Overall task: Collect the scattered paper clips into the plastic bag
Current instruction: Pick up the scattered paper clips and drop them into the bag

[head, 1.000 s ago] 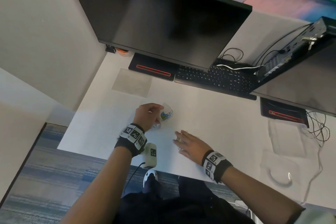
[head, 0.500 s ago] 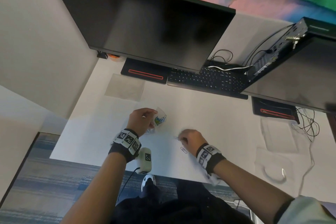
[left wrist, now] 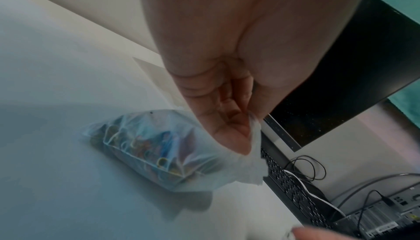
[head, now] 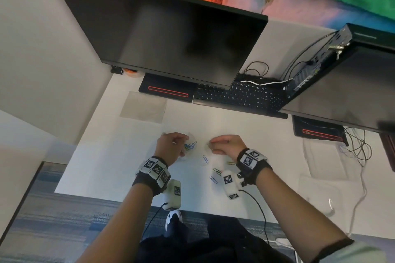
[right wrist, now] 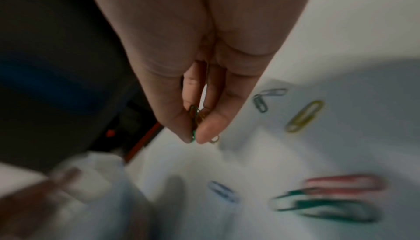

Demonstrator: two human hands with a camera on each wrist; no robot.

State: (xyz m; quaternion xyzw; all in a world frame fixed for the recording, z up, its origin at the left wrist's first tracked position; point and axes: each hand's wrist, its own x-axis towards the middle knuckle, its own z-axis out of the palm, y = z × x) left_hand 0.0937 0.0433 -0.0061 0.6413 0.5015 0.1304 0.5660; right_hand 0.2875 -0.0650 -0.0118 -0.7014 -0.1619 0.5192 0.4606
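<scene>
A small clear plastic bag point(head: 189, 145) point(left wrist: 159, 147) with coloured paper clips inside rests on the white desk point(head: 128, 156). My left hand point(head: 171, 145) point(left wrist: 227, 118) pinches its rim and holds it up. Just right of the bag, my right hand point(head: 226, 145) point(right wrist: 193, 132) pinches a few paper clips point(right wrist: 194, 118) between thumb and fingers, above the desk. Several loose clips lie below that hand: a blue one point(head: 205, 158) point(right wrist: 223, 191), a yellow one point(head: 230, 163) point(right wrist: 304, 116), a green and red pair point(head: 217, 171) point(right wrist: 329, 197), another blue one point(head: 213, 179).
A black monitor point(head: 162, 34) overhangs a keyboard point(head: 239, 96) at the back of the desk. A second monitor point(head: 342, 92), a small computer and cables point(head: 354, 145) are at the right. The desk's near edge runs just behind my wrists.
My right hand has lifted from the desk near the front edge and moved up toward the bag with clips pinched. The left hand kept hold of the bag.
</scene>
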